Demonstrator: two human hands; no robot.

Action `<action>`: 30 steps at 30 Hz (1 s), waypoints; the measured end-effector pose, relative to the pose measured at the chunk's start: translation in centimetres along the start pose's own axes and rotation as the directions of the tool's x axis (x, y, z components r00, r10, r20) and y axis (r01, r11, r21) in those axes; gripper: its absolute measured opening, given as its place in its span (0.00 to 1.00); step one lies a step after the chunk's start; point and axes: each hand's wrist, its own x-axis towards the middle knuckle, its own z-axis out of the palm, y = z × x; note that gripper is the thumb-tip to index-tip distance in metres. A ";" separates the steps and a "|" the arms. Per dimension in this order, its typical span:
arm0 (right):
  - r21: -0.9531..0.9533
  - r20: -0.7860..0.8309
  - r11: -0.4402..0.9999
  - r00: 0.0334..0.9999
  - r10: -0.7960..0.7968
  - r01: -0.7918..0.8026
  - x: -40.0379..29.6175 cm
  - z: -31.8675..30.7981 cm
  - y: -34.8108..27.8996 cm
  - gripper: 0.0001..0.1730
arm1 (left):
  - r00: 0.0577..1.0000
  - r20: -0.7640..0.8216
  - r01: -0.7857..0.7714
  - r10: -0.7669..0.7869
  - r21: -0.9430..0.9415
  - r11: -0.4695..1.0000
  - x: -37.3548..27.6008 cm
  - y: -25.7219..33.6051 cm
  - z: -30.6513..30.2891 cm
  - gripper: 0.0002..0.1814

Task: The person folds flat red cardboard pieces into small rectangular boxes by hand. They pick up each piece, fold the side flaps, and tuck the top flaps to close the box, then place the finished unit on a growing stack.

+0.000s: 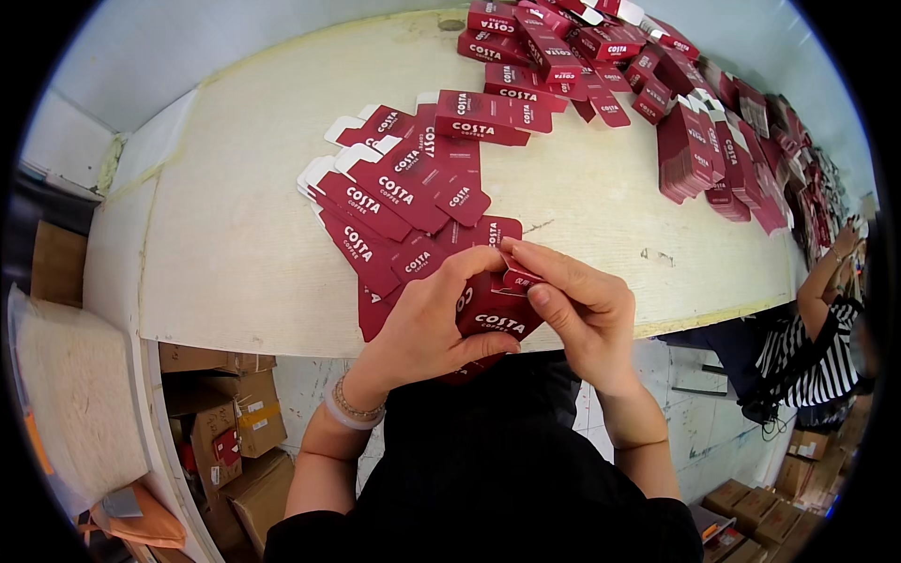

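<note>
A dark red Costa Coffee carton is between my two hands, just over the table's front edge. My left hand grips its left side, with the thumb along the lower face and the index finger at the top. At the carton's upper right end, the thumb and fingers of my right hand pinch a small end flap. Flattened red cartons lie fanned out on the table beyond my left hand, their white tabs pointing left. The carton's underside is hidden by my left hand.
Folded cartons are heaped at the table's back right. Stacks of flat cartons stand at right. A co-worker in a striped top sits at the far right. Cardboard boxes fill the space below left; more brown boxes sit lower right.
</note>
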 end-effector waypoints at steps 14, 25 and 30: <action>-0.112 0.218 0.988 0.972 -0.083 0.109 1.5 1.0 2.1 0.21 | 0.952 -0.082 0.236 -0.296 -0.424 0.875 -1.7 -1.9 0.6 0.50; -0.542 0.002 0.777 0.924 0.383 -0.321 17.2 0.2 14.2 0.31 | 0.833 -0.302 0.506 -0.464 0.756 0.416 1.1 -7.8 -3.7 0.52; -0.821 0.329 0.427 0.925 -0.188 0.379 16.1 3.5 18.4 0.32 | 0.888 -0.051 0.287 -0.457 0.839 0.463 0.5 -8.6 -4.7 0.54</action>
